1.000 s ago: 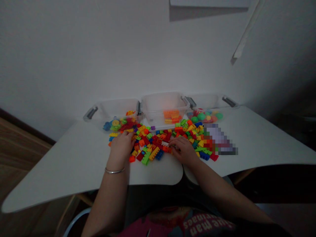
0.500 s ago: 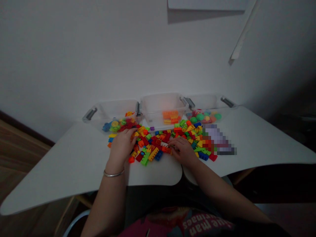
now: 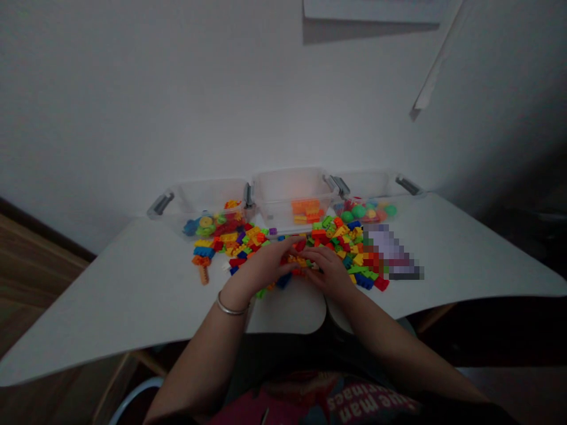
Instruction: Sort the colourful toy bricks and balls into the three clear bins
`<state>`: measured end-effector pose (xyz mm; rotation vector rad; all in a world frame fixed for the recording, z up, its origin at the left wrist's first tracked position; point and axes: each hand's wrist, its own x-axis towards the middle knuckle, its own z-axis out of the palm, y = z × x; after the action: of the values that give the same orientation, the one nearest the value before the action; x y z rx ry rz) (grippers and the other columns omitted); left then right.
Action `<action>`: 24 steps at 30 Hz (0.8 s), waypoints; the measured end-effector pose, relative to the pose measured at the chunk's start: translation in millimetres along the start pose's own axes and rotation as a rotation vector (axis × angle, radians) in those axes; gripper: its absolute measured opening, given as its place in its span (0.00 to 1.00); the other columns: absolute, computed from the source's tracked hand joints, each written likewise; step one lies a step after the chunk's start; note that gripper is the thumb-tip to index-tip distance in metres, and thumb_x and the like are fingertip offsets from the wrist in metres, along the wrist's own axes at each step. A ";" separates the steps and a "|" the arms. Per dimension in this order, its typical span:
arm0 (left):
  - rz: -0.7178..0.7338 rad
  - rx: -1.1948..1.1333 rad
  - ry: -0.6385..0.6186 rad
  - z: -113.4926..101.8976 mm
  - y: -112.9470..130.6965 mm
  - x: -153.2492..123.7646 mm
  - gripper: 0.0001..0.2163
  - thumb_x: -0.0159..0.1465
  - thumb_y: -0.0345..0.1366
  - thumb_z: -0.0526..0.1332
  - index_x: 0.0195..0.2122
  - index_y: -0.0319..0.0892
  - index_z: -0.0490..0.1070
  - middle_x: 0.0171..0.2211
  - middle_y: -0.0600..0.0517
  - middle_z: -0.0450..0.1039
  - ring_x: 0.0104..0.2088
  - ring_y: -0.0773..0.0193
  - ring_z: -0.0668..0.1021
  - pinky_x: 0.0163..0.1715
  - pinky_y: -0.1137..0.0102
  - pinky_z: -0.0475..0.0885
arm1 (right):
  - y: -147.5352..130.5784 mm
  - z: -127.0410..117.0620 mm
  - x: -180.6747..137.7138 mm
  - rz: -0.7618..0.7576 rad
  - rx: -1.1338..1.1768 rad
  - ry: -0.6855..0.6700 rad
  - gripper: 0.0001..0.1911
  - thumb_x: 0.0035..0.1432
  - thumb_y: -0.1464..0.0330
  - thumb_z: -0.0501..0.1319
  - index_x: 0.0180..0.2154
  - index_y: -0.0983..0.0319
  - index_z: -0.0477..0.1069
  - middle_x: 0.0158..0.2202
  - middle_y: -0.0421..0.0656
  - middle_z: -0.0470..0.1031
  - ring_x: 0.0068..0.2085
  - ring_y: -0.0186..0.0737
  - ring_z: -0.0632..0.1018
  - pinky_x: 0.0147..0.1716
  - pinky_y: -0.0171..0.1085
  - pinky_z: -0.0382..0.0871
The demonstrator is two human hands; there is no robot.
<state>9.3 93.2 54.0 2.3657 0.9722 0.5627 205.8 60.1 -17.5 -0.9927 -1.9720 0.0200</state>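
Over the middle of a heap of colourful toy building bricks [image 3: 339,236], my two hands are close together with fingertips nearly meeting. My left hand [image 3: 268,262] comes in from the left, thumb and fingers curled inward; what they grip is hidden. My right hand [image 3: 328,270] has its thumb and fingers bent around a small building brick [image 3: 315,265], only partly visible at its fingertips. Between the hands lie orange and yellow bricks [image 3: 296,260], and a red brick [image 3: 300,245] shows by the left fingertips.
Three clear boxes stand along the wall: the left box [image 3: 208,195] with mixed toy pieces, the middle box [image 3: 283,183] with orange bricks, the right box [image 3: 372,186] with coloured balls. A blurred flat object [image 3: 392,251] lies right of the heap on the white table [image 3: 469,254].
My left hand has moved right from the left side of the heap to meet my right hand, uncovering bricks there. The right hand has stayed almost in place.
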 end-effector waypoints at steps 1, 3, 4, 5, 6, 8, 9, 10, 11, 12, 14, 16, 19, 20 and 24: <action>-0.001 -0.044 -0.007 0.0 -1.0 1.3 0.26 0.61 0.34 0.62 0.61 0.47 0.61 0.51 0.47 0.74 0.47 0.59 0.78 0.48 0.63 0.73 | -0.1 0.1 0.1 0.004 -0.003 -0.001 0.14 0.62 0.66 0.59 0.50 0.56 0.71 0.46 0.47 0.77 0.47 0.45 0.77 0.47 0.46 0.73; -0.025 -0.113 -0.014 0.2 -4.3 2.4 0.27 0.61 0.34 0.63 0.61 0.46 0.61 0.42 0.50 0.77 0.37 0.63 0.79 0.40 0.67 0.75 | -0.8 0.2 0.7 0.014 -0.002 -0.014 0.13 0.62 0.66 0.59 0.49 0.56 0.71 0.45 0.46 0.77 0.46 0.44 0.77 0.46 0.46 0.73; -0.039 -0.129 -0.007 0.3 -6.7 2.3 0.26 0.60 0.33 0.63 0.61 0.46 0.61 0.38 0.51 0.77 0.34 0.65 0.78 0.37 0.68 0.75 | -1.4 0.1 1.1 0.017 0.004 -0.022 0.12 0.62 0.66 0.59 0.48 0.56 0.71 0.45 0.46 0.77 0.46 0.44 0.77 0.46 0.46 0.73; -0.046 -0.135 0.007 0.5 -9.3 1.9 0.26 0.60 0.33 0.63 0.60 0.45 0.62 0.37 0.52 0.76 0.33 0.66 0.77 0.35 0.69 0.74 | -2.0 0.0 1.5 0.017 0.016 -0.029 0.12 0.61 0.66 0.60 0.47 0.56 0.71 0.45 0.46 0.77 0.46 0.44 0.77 0.46 0.46 0.72; -0.042 -0.134 0.026 0.4 -12.1 1.2 0.25 0.60 0.34 0.63 0.59 0.45 0.64 0.36 0.52 0.76 0.33 0.66 0.76 0.35 0.70 0.74 | -2.5 -0.1 1.8 0.014 0.034 -0.031 0.12 0.61 0.66 0.60 0.47 0.57 0.71 0.45 0.46 0.77 0.46 0.44 0.77 0.46 0.45 0.72; -0.014 -0.100 0.068 -0.7 -17.5 -0.4 0.23 0.60 0.36 0.63 0.57 0.45 0.66 0.39 0.51 0.75 0.35 0.65 0.77 0.37 0.69 0.74 | -3.4 0.0 1.9 0.015 0.075 -0.025 0.12 0.60 0.67 0.60 0.46 0.57 0.71 0.44 0.46 0.78 0.46 0.44 0.77 0.46 0.45 0.72; 0.001 -0.065 0.096 -1.7 -19.9 -1.3 0.21 0.61 0.37 0.63 0.56 0.45 0.67 0.42 0.50 0.75 0.38 0.64 0.77 0.40 0.68 0.74 | -3.7 0.3 1.7 0.024 0.086 -0.019 0.12 0.60 0.67 0.60 0.46 0.57 0.71 0.44 0.46 0.78 0.45 0.44 0.77 0.46 0.45 0.72; 0.006 -0.017 0.134 -3.1 -22.1 -2.0 0.19 0.62 0.38 0.62 0.55 0.45 0.68 0.43 0.50 0.75 0.40 0.63 0.77 0.43 0.66 0.73 | -3.9 0.7 1.5 0.041 0.087 -0.013 0.12 0.59 0.68 0.60 0.46 0.57 0.71 0.43 0.45 0.78 0.45 0.45 0.77 0.46 0.46 0.72; 0.001 0.044 0.179 -4.5 -23.9 -2.7 0.17 0.64 0.38 0.60 0.54 0.45 0.69 0.45 0.49 0.75 0.43 0.61 0.77 0.45 0.65 0.73 | -4.1 1.1 1.3 0.063 0.077 -0.003 0.11 0.59 0.68 0.59 0.45 0.57 0.71 0.43 0.45 0.78 0.45 0.45 0.77 0.46 0.46 0.72; -0.013 0.115 0.221 -5.9 -25.6 -3.2 0.16 0.65 0.39 0.58 0.53 0.44 0.70 0.45 0.48 0.75 0.44 0.60 0.76 0.47 0.63 0.72 | -4.4 1.3 1.5 0.088 0.062 0.011 0.11 0.59 0.69 0.59 0.45 0.57 0.71 0.42 0.45 0.78 0.44 0.45 0.77 0.45 0.46 0.72; -0.045 0.267 0.271 -7.5 -28.5 -4.0 0.14 0.66 0.39 0.56 0.50 0.42 0.72 0.45 0.46 0.75 0.46 0.57 0.76 0.48 0.61 0.71 | -4.7 0.2 3.4 0.135 0.038 0.055 0.12 0.58 0.69 0.58 0.45 0.57 0.71 0.42 0.45 0.78 0.44 0.46 0.77 0.46 0.47 0.72; -0.056 0.404 0.253 -7.1 -31.6 -4.6 0.13 0.66 0.38 0.56 0.49 0.41 0.73 0.44 0.45 0.75 0.46 0.56 0.76 0.48 0.60 0.71 | -4.5 -4.4 9.0 0.170 0.046 0.126 0.13 0.59 0.69 0.57 0.46 0.56 0.71 0.43 0.45 0.78 0.45 0.46 0.77 0.46 0.47 0.72; -0.030 0.515 0.208 -3.2 -36.0 -5.1 0.12 0.65 0.36 0.56 0.46 0.42 0.75 0.45 0.45 0.75 0.45 0.55 0.75 0.47 0.60 0.71 | -1.3 -18.8 25.7 0.210 0.052 0.233 0.13 0.61 0.69 0.55 0.46 0.55 0.72 0.44 0.45 0.77 0.46 0.45 0.76 0.45 0.46 0.74; -0.021 0.528 0.199 -1.4 -37.2 -5.0 0.11 0.65 0.36 0.57 0.45 0.42 0.75 0.46 0.45 0.75 0.45 0.55 0.75 0.47 0.60 0.71 | 0.9 -24.8 33.2 0.215 0.040 0.254 0.12 0.61 0.68 0.55 0.46 0.55 0.72 0.43 0.46 0.77 0.45 0.45 0.76 0.43 0.46 0.74; 0.001 0.531 0.171 5.0 -39.3 -2.7 0.11 0.66 0.37 0.57 0.44 0.42 0.75 0.47 0.44 0.74 0.45 0.54 0.75 0.47 0.59 0.70 | 15.4 -43.9 67.5 0.220 -0.044 0.318 0.14 0.62 0.67 0.54 0.48 0.56 0.71 0.46 0.47 0.75 0.46 0.45 0.75 0.41 0.44 0.75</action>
<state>-10.2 113.6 26.0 2.8131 1.3299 0.5674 228.9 99.0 50.9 -1.1617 -1.5753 -0.0555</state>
